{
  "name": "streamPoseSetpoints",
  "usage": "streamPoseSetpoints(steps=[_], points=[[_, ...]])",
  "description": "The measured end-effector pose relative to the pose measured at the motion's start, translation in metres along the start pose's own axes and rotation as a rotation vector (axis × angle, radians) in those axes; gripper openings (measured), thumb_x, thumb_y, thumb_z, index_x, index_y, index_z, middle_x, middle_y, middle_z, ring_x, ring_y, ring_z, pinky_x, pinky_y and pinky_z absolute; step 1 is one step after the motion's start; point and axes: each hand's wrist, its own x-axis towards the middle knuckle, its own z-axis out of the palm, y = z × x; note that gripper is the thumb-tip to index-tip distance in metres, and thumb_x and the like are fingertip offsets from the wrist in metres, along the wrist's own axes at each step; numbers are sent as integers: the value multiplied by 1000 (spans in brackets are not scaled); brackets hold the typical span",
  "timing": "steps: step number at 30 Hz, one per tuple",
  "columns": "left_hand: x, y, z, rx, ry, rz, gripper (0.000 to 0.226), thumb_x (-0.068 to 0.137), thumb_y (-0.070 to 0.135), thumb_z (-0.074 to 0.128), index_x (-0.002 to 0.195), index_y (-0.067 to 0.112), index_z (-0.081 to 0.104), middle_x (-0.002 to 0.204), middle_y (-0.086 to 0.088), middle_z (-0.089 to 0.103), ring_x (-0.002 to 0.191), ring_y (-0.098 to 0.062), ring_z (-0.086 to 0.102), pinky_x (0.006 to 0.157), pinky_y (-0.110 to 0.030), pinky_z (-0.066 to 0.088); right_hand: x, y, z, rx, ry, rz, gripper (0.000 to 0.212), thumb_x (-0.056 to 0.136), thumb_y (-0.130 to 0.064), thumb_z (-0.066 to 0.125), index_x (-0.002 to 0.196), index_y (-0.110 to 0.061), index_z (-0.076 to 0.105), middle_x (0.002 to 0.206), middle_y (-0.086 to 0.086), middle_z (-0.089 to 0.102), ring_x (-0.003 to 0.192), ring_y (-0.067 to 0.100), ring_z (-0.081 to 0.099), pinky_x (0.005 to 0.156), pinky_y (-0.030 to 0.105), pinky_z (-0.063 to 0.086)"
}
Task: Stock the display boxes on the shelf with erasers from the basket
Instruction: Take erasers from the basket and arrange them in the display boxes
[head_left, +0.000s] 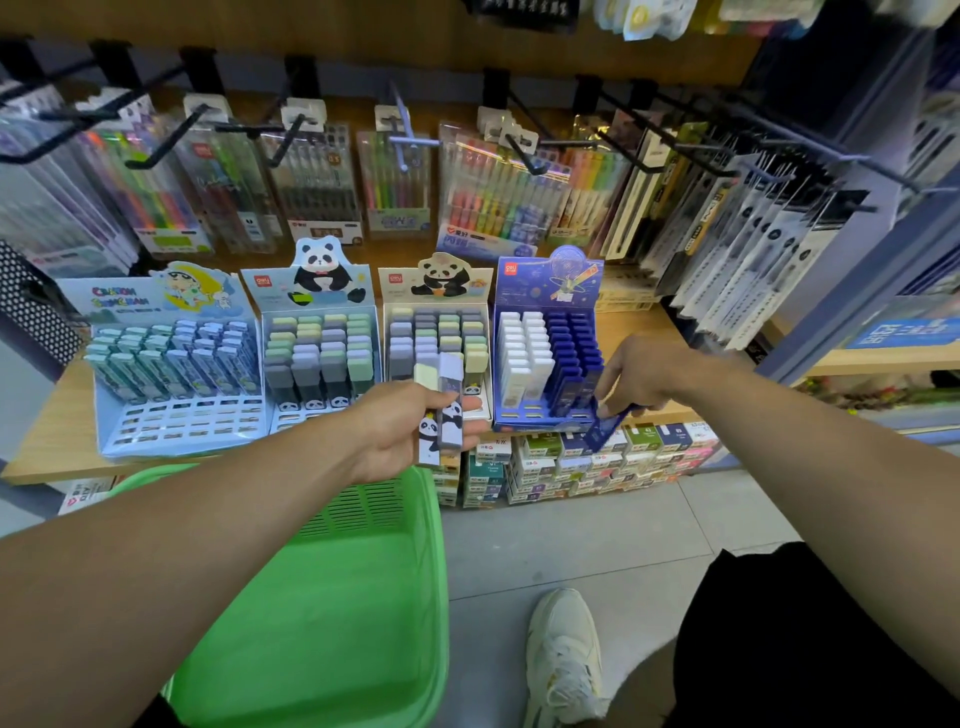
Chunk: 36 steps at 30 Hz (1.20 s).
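Partly done: the four display boxes on the shelf show empty near slots; the left hand grips two panda erasers; the right hand pinches a dark blue eraser at the blue box; the green basket sits below.

Four display boxes stand side by side on the shelf, hanging pen packs behind them; the basket sits nearer, below the shelf edge (stacked small boxes lie to its right, under the shelf).
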Motion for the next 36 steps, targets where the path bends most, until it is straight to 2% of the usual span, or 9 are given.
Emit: streamPoseSetpoints(steps=[2, 4, 8, 11, 14, 19, 24, 33, 36], points=[[0, -1, 1, 0, 5, 0, 21, 104, 5, 43, 119, 0, 56, 108, -11, 74, 93, -31, 73, 70, -42, 62, 1, -1, -1, -5, 98, 11, 22, 78, -19, 87, 94, -8, 77, 70, 1, 68, 70, 18, 66, 68, 32, 58], [0, -1, 1, 4, 9, 2, 20, 104, 5, 43, 118, 0, 56, 108, -11, 74, 94, -31, 73, 71, -42, 62, 5, -1, -1, -47, 178, 5, 20, 79, -18, 87, 95, -9, 77, 87, 4, 72, 86, 22, 67, 82, 36, 58], [-1, -2, 0, 7, 16, 2, 19, 103, 5, 43, 117, 2, 56, 109, -11, 74, 94, -30, 73, 73, -44, 62, 12, -2, 4, -32, 274, -5, 11, 85, -9, 80, 94, -15, 77, 110, 7, 70, 93, 19, 59, 76, 31, 52], [-1, -1, -1, 5, 14, -2, 19, 104, 5, 43, 117, 2, 56, 110, -11, 74, 93, -30, 73, 72, -43, 62, 16, -1, 7, -46, 293, -12, 14, 88, -7, 77, 94, -19, 76, 117, 7, 66, 96, 15, 48, 75, 30, 47], [-1, -1, -2, 7, 11, -3, 20, 104, 5, 42, 118, 2, 55, 108, -10, 74, 92, -30, 74, 71, -42, 62, 18, -1, 10, -70, 285, -14, 17, 90, -6, 74, 99, -20, 77, 121, 6, 65, 98, 15, 46, 74, 28, 46], [0, 0, -2, 12, 10, 2, 22, 104, 6, 42, 121, 1, 55, 107, -10, 74, 92, -30, 74, 69, -41, 63, 21, -3, 11, -61, 277, -12, 23, 85, -6, 79, 85, -27, 69, 125, 11, 60, 94, 19, 54, 70, 29, 44], [0, 0, -3, 14, -2, 1, 23, 103, 5, 43, 122, -1, 55, 108, -11, 74, 93, -31, 73, 70, -42, 62, 17, -4, 7, -79, 261, -44, 20, 80, -11, 85, 86, -20, 68, 108, 5, 65, 89, 20, 57, 68, 29, 43], [-1, 1, -4, 12, 21, 6, 21, 102, 5, 45, 119, -2, 57, 110, -14, 73, 91, -32, 74, 68, -41, 62, 19, -2, 7, -10, 253, -82, 20, 77, -10, 87, 87, -19, 72, 110, 7, 70, 100, 22, 63, 80, 31, 52], [-2, 1, -5, 12, 25, -4, 18, 102, 5, 46, 113, -2, 59, 110, -15, 73, 91, -32, 73, 71, -42, 62, 19, -2, 5, 13, 278, -71, 20, 76, -8, 88, 82, -18, 72, 106, 7, 70, 96, 23, 65, 80, 33, 54]])
